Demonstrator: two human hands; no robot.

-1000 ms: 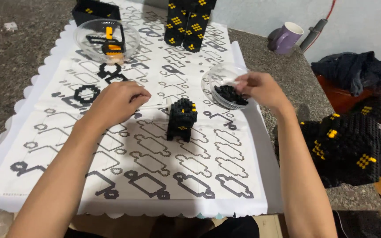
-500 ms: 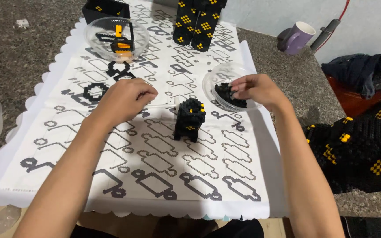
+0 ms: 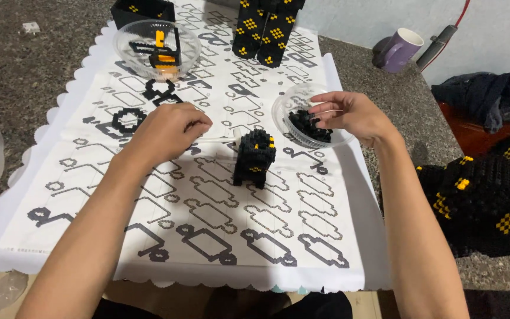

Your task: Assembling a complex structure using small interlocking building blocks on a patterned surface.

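My left hand (image 3: 169, 130) rests on the printed white sheet (image 3: 208, 236) with its fingers curled; a thin white stick (image 3: 222, 139) pokes out from under it toward the right. A small black block figure with yellow dots (image 3: 255, 156) stands upright just right of that hand, apart from it. My right hand (image 3: 352, 115) hovers over a clear bowl (image 3: 280, 115) of small black bricks (image 3: 305, 125). Its thumb and forefinger touch the bricks, and whether they pinch one is hidden.
At the back, a second clear bowl (image 3: 126, 36) holds black and orange pieces, beside tall black-and-yellow block towers (image 3: 267, 26) and a black box (image 3: 140, 9). A purple mug (image 3: 399, 50) and dark cloth (image 3: 485, 103) sit right. A large block build (image 3: 485, 201) lies off the table's right edge.
My right hand's fingers have lowered into the bowl of black bricks. My left hand has stayed put on the sheet. The view has tilted slightly.
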